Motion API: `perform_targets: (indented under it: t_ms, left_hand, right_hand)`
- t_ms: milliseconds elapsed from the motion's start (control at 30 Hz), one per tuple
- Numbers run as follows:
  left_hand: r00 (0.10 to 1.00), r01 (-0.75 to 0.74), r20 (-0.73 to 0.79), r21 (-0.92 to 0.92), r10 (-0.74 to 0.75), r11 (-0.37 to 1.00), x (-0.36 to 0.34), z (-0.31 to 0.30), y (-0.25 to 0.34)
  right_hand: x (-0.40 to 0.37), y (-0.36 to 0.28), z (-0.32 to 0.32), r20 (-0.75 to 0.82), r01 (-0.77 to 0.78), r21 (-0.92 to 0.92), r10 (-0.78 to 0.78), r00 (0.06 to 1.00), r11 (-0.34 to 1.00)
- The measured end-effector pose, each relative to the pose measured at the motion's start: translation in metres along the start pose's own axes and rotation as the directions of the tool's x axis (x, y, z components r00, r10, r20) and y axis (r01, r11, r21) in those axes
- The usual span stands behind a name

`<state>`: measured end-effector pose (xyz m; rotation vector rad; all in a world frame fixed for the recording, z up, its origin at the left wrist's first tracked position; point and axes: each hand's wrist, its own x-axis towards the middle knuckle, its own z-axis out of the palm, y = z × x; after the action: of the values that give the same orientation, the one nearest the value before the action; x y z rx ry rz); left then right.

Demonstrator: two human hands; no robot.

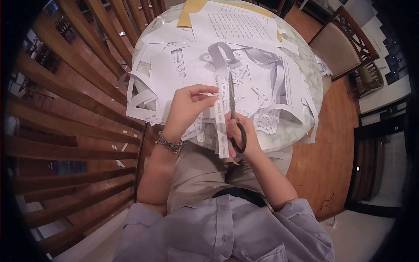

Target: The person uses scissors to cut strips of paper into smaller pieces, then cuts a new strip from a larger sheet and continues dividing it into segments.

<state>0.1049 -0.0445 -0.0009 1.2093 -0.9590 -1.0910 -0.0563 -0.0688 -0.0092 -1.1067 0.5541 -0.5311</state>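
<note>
My left hand [190,106] pinches a long printed paper strip [223,126] near its upper part, above the table's near edge. The strip reads "Diskon 10%" and hangs down toward my lap. In my right hand [245,136] is a pair of scissors [232,98] with black handles, fingers wrapped round the loops. The blades point away from me, along the strip's right side. Beyond the blades a curled blank strip [216,51] rises over the papers. Small printed slips [262,91] lie scattered beneath both hands.
A round marble table [309,65] carries a printed sheet [235,26] over a yellow envelope [188,9], plus curled paper offcuts [142,81]. Wooden slats [74,153] stand at the left, with paper scraps on the floor. A padded chair [334,54] is at the upper right.
</note>
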Motion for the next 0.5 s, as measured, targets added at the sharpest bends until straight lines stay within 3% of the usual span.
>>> perform_targets:
  t_ms: [33, 100, 133, 200, 233, 267, 333, 400, 500]
  left_hand:
    - [1.000, 0.004, -0.001, 0.001, -0.004, 1.000, 0.001, -0.004, -0.001]
    - [0.991, 0.008, -0.124, 0.354, 0.039, 0.935, 0.003, -0.012, -0.004]
    - [0.992, 0.014, -0.126, 0.355, 0.033, 0.935, 0.002, -0.015, -0.006]
    - [0.885, -0.176, -0.146, 0.775, 0.442, 0.607, -0.001, -0.019, -0.007]
    - [0.826, -0.197, -0.087, 0.881, 0.557, 0.430, -0.005, -0.020, -0.004]
    - [0.828, -0.195, -0.088, 0.881, 0.554, 0.431, -0.014, -0.017, 0.000]
    - [0.958, -0.095, -0.145, 0.649, 0.246, 0.755, -0.045, 0.003, 0.021]
    - [0.984, 0.162, -0.028, 0.564, -0.177, 0.810, -0.072, 0.010, 0.020]
    - [0.950, 0.287, -0.016, 0.438, -0.312, 0.852, -0.094, 0.023, 0.001]
  right_hand:
    - [-0.004, -0.008, 0.000, -0.007, -0.018, 0.011, 0.018, 1.000, 1.000]
    - [-0.011, -0.015, 0.001, -0.049, 0.025, 0.068, -0.022, 0.999, 0.997]
    - [-0.014, -0.016, -0.001, -0.092, 0.078, 0.118, -0.068, 0.993, 0.990]
    - [-0.023, -0.017, -0.008, -0.105, 0.086, 0.161, -0.070, 0.992, 0.983]
    - [-0.031, -0.021, -0.008, -0.123, 0.051, 0.111, -0.037, 0.992, 0.993]
    - [-0.039, -0.023, -0.008, -0.142, 0.014, 0.060, -0.006, 0.990, 0.998]
    - [-0.056, -0.020, -0.009, -0.142, -0.052, 0.045, 0.058, 0.988, 0.998]
    - [-0.069, -0.014, -0.007, -0.143, -0.121, 0.034, 0.124, 0.982, 0.992]
    - [-0.082, 0.001, -0.006, -0.109, -0.212, 0.008, 0.211, 0.971, 0.977]
